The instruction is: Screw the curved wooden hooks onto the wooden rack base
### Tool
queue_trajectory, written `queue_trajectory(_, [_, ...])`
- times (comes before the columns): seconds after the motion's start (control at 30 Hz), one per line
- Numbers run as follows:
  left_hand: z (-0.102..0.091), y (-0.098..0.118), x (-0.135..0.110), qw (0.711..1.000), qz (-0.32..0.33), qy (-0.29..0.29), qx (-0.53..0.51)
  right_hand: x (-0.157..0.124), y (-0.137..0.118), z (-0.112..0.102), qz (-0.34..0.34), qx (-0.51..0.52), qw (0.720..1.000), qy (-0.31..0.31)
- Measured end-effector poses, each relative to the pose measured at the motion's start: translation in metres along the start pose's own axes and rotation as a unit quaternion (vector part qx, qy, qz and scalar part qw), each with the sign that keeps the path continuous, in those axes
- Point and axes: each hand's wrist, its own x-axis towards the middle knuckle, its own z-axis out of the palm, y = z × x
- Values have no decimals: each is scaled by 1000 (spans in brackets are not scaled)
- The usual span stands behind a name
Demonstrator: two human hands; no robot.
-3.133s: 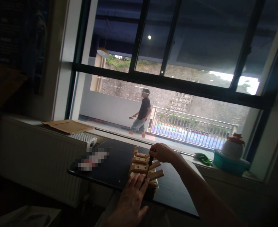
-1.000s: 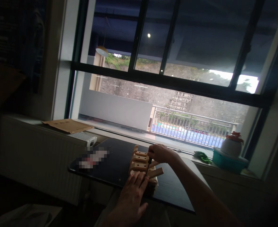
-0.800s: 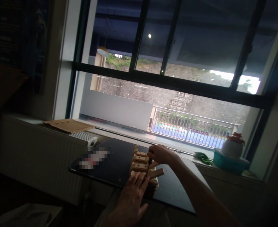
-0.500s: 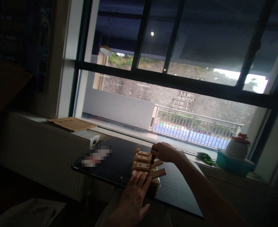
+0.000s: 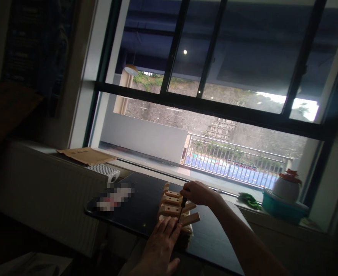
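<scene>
L hand (image 5: 161, 239) nearest, approx. 7 o'clock (clock centred on the wood piece, 12 = top of view): palm down, fingers laid flat nearly side by side over the wood's near end, thumb stuck out to 4. Under them, slatted wooden piece (image 5: 169, 210), on the tabletop near its front edge: row of curved slats w/ paired dark holes, plus two wooden bars (image 5: 191, 219) jutting out twd 3. R hand (image 5: 199, 193) at 2, fingers curled in, pinching the top of the black-handled screwdriver (image 5: 183, 203); shaft slants down twd 7, tip just beside L fingertips. Can't tell if the tip's seated in a screw.

Dark tabletop (image 5: 215, 234) beneath it all; pixelated item (image 5: 114, 198) on it at 9, ID n/a. Beyond: radiator (image 5: 48, 199) at 9, w/ brown envelope (image 5: 87, 156) on the ledge above, approx. 10. On sill at 3: green cloth (image 5: 249, 201), then teal tub (image 5: 284, 207) w/ white, red-topped jug (image 5: 285, 188) on it. Window frame (image 5: 215, 108) at 12. Outside: metal railing (image 5: 238, 163) approx. 2, pendant lamp (image 5: 131, 69) at 11, rough stone wall (image 5: 192, 119) behind.
</scene>
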Motion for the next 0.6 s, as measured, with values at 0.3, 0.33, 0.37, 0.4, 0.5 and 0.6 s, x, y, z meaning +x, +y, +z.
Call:
queue_trajectory(0.3, [6,-3,-2,1000,7,20,0,-3,-2,10,11,15,1000,7])
queue_trajectory(0.33, [7,-3,-3,1000,9,22,0,-2,-1,11,13,16,1000,5])
queue_trajectory(0.37, [8,-4,-3,1000,10,23,0,-2,0,12,16,18,1000,4])
queue_trajectory(0.4, [8,-4,-3,1000,11,25,-1,-1,1,13,18,19,1000,2])
queue_trajectory(0.5, [9,-4,-3,1000,8,28,0,-1,2,15,24,19,1000,2])
queue_trajectory(0.6, [11,-4,-1,999,6,34,3,0,2,14,28,18,999,2])
